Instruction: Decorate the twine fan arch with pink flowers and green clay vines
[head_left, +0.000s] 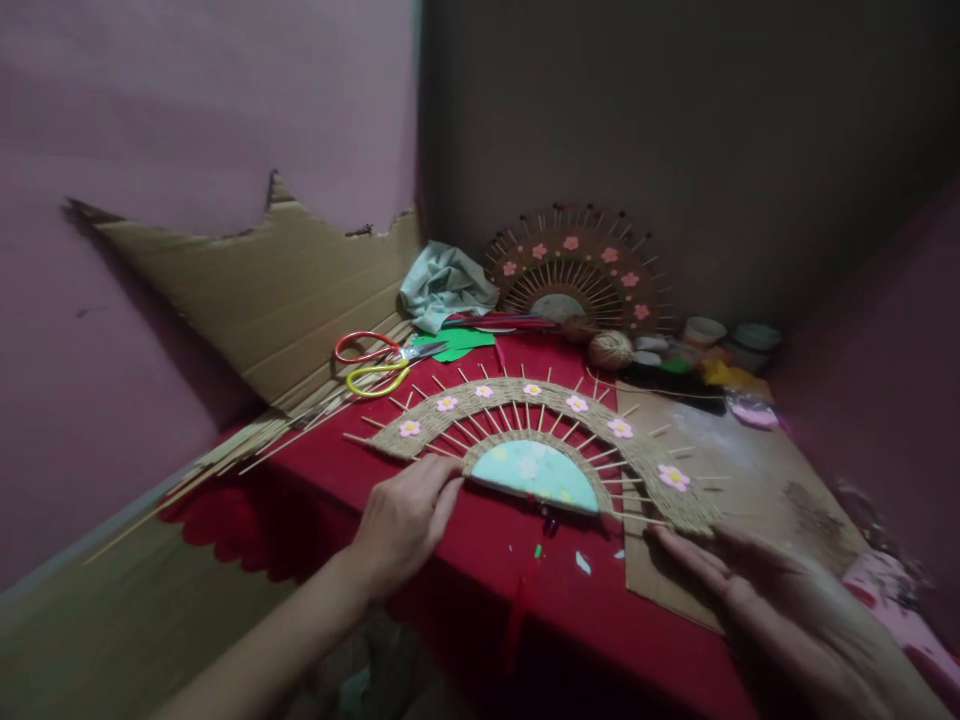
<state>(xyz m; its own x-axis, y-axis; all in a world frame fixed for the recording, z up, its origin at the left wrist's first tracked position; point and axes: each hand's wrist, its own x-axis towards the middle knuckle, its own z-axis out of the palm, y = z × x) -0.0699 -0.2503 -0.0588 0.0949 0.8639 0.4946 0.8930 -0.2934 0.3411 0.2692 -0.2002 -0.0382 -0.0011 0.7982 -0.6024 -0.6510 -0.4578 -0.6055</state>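
A half-round woven fan of twine and thin sticks lies on the red cloth, its right end over a cardboard sheet. Pink flowers with yellow centres line its outer band, and a pale blue half-disc fills its middle. My left hand is closed at the fan's lower left edge, thumb and fingers pinched on it beside the half-disc. At the lower right end, my right hand lies with its fingers stretched out, the tips touching the fan's edge; part of this hand is in shadow.
Scissors with red and yellow handles lie behind left, near loose sticks and green sheet. A second fan leans on the back wall behind a twine ball. Cut cardboard stands left; the table's front edge is close.
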